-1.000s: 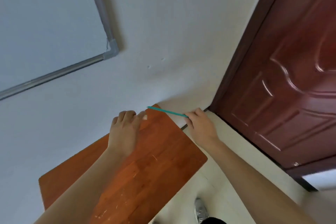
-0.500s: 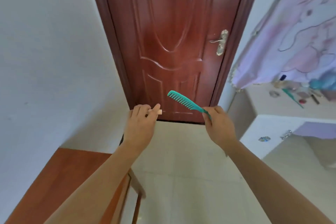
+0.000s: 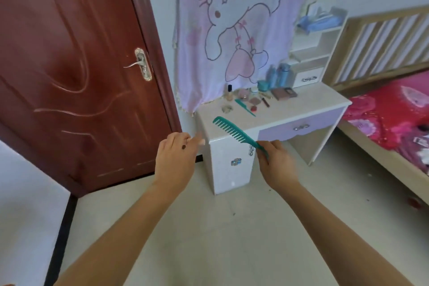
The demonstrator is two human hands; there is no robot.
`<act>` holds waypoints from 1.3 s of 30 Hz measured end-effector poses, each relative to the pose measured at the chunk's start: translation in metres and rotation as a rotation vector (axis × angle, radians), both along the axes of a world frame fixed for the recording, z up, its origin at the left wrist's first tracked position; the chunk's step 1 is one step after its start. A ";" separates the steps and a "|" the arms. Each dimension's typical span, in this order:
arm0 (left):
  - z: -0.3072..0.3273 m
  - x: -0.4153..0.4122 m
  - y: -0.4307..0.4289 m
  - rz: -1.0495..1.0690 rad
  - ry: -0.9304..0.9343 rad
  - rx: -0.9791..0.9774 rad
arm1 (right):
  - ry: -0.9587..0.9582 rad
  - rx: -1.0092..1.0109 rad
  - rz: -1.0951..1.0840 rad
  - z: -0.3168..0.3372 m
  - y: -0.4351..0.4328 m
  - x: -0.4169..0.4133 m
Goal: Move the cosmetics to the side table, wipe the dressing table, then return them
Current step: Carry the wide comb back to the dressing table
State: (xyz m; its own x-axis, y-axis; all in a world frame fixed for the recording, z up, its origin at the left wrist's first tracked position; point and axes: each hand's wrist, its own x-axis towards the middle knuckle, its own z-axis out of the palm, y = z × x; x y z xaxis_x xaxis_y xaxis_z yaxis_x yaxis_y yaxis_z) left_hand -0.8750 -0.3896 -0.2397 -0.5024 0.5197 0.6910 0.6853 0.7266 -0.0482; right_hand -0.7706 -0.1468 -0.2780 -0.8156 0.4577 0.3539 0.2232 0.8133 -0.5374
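We see the view has swung right since a moment ago: the door (image 3: pixel 69 65) now sits at the left and the dressing table's tabletop (image 3: pixel 301 102) lies ahead. The hands are apart, both in the air short of the table's near corner. The right hand (image 3: pixel 276 165) grips the handle of a teal comb (image 3: pixel 234 131), teeth pointing down-left. The left hand (image 3: pixel 176 158) pinches a small pale item (image 3: pixel 201 141) at its fingertips. On the tabletop we see a second comb (image 3: pixel 245 107), a palette (image 3: pixel 284 93), blue bottles (image 3: pixel 278 75) and small jars. A cartoon cloth (image 3: pixel 232 30) hangs behind, and a bed (image 3: pixel 394 111) stands at the right.
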 end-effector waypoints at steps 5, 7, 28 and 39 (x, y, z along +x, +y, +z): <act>-0.005 -0.033 0.111 -0.109 -0.062 -0.061 | 0.001 -0.003 -0.105 -0.011 0.095 -0.007; -0.014 -0.055 0.155 -0.141 -0.066 -0.051 | -0.008 -0.009 -0.138 -0.019 0.132 -0.017; -0.062 -0.292 0.596 -0.353 -0.310 -0.397 | -0.142 -0.136 -0.380 -0.049 0.537 -0.209; -0.174 -0.325 0.698 0.041 -0.667 -0.418 | -0.581 -0.264 -0.017 -0.150 0.696 -0.337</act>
State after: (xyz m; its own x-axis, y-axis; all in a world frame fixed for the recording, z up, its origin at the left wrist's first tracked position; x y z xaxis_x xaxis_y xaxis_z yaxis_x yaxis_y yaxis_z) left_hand -1.2001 0.3083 -0.4139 -0.7667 0.6419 -0.0115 0.6386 0.7644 0.0883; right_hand -1.1078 0.5496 -0.4279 -0.8322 0.4841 -0.2703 0.5505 0.6636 -0.5066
